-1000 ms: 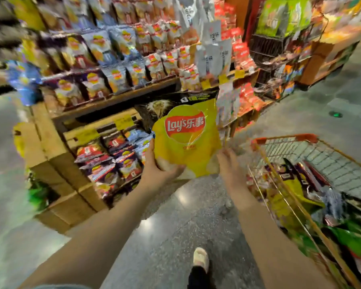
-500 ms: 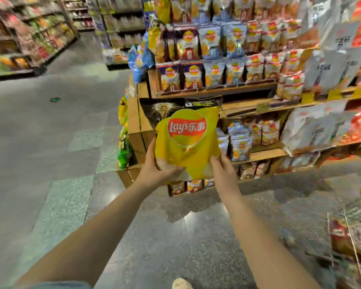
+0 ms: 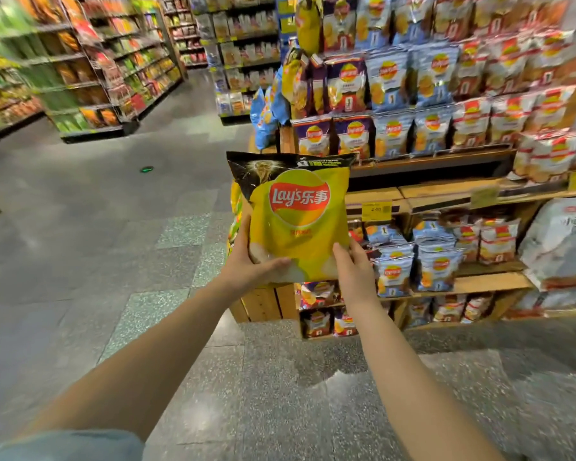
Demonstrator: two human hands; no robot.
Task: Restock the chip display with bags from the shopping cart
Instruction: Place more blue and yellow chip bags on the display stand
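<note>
I hold a yellow Lay's chip bag (image 3: 296, 224) with a black top upright in front of me, at the left corner of the wooden chip display (image 3: 446, 197). My left hand (image 3: 250, 264) grips its lower left corner, thumb across the front. My right hand (image 3: 354, 264) holds the lower right edge, fingers behind the bag. The display's shelves carry rows of blue, purple and red-white chip bags. The shopping cart is out of view.
An open grey tiled aisle (image 3: 113, 261) stretches to the left, with a small green object (image 3: 146, 169) on the floor. Stocked shelves (image 3: 90, 71) line the far left and back. Large white packs (image 3: 562, 244) sit at the display's right end.
My view has swung left, away from the cart, which has left the frame. The bag, still in both hands, now sits in front of the display's left corner, closer to the shelves.
</note>
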